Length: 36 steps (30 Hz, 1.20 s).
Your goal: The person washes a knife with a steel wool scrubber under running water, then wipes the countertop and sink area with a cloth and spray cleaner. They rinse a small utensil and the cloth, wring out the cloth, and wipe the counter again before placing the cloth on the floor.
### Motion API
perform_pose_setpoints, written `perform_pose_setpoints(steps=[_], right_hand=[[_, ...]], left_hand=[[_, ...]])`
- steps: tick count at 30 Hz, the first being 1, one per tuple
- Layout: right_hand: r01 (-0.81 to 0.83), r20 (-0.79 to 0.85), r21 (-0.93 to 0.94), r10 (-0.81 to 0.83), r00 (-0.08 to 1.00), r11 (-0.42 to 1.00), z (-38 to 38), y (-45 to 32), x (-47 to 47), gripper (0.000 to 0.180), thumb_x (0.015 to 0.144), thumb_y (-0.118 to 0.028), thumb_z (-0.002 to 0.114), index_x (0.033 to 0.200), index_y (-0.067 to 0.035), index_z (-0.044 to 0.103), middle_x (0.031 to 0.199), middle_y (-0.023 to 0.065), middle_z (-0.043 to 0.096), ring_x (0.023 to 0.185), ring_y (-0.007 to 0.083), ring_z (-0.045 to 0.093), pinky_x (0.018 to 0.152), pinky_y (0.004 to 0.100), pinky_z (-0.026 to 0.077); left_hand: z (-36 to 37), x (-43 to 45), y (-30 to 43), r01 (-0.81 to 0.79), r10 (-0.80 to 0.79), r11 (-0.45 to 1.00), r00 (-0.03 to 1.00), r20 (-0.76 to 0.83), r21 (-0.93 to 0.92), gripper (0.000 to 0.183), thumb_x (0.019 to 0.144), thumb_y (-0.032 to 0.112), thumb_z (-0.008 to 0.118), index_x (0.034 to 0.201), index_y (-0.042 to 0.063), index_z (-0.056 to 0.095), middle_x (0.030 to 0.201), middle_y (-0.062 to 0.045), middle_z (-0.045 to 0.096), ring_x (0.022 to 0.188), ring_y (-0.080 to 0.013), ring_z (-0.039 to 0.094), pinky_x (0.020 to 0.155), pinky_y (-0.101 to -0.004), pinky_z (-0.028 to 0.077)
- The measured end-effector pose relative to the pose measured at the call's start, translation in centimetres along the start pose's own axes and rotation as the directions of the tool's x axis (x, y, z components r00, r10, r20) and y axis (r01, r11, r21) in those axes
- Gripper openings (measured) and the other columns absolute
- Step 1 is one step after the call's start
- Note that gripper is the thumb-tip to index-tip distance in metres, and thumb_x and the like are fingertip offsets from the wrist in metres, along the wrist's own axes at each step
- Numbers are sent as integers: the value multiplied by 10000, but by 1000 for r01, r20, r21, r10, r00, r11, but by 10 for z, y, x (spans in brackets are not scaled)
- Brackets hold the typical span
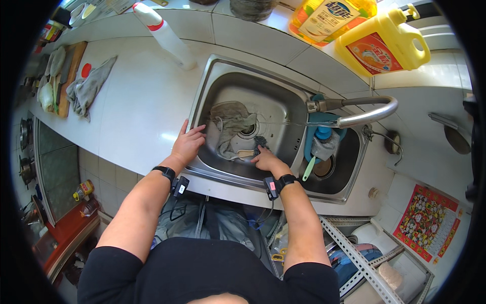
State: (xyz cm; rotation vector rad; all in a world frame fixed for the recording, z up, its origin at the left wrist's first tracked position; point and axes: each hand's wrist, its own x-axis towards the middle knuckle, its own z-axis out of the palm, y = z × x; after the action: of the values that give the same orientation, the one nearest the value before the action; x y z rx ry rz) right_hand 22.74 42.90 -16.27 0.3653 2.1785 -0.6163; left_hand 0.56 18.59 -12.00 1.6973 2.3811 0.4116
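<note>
My left hand (189, 142) rests over the near left rim of the stainless steel sink (197, 114), fingers spread and holding nothing. Inside the larger basin, my right hand (268, 159) reaches down to a dark scouring scrubber (261, 142). Its index finger touches the scrubber; whether the fingers grip it is not clear. A beige handle (245, 153) lies just left of that hand, against a wet grey cloth (231, 123). The cloth is crumpled beside the drain (248, 131). Water runs from the curved faucet (364, 114) into this basin.
The smaller basin holds a teal item (311, 140) and a green-handled brush (308, 169). A white spray bottle (169, 41) stands behind the sink. Yellow detergent jugs (379, 41) line the ledge. Leftward are a grey rag (89, 89) and a wooden cutting board (76, 57).
</note>
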Motion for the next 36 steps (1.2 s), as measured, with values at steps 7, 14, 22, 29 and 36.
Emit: perform_pose_setpoints(steps=[7,14,22,29,36], right_hand=[[-368,-272,-154,319,908,917,-32,-3,7,331,825,-143,590,1121,6,607,1152,131,590,1127,334,580,909,430,498],[195,-166,-348,-265,950,917,-2,12,48,246,862,-81,524,1096,-86,599,1083,127,639,908,296,678,708,420,557],[-10,-141,-283,-31,990,959,-1,41,50,184,840,-112,542,931,-111,701,1000,142,677,916,337,676,768,438,551],[76,145,-207,-47,988,975,2,33,20,351,848,-211,572,1188,-192,659,1370,192,476,1203,343,550,969,417,478],[-99,282,-228,163,945,969,18,39,39,309,827,-225,631,1120,-153,698,1307,199,514,1157,335,569,960,353,476]], left_hand=[[0,0,-1,11,-11,1000,1000,12,-8,118,734,39,608,740,156,617,1018,51,683,1260,-148,510,1172,-564,185],[0,1,-2,7,-7,1000,1000,-2,-26,109,734,44,610,740,153,613,1013,50,686,1260,-146,511,1169,-563,194],[-3,1,0,9,-9,1000,999,31,1,118,722,33,613,749,148,619,1020,50,685,1267,-147,503,1172,-560,187],[-3,2,0,19,-19,1000,999,39,0,123,723,32,611,754,151,622,1022,52,684,1269,-148,501,1171,-563,189],[0,1,-1,-2,2,1000,1000,16,-1,114,718,41,609,730,155,618,1023,53,685,1265,-151,505,1170,-571,187]])
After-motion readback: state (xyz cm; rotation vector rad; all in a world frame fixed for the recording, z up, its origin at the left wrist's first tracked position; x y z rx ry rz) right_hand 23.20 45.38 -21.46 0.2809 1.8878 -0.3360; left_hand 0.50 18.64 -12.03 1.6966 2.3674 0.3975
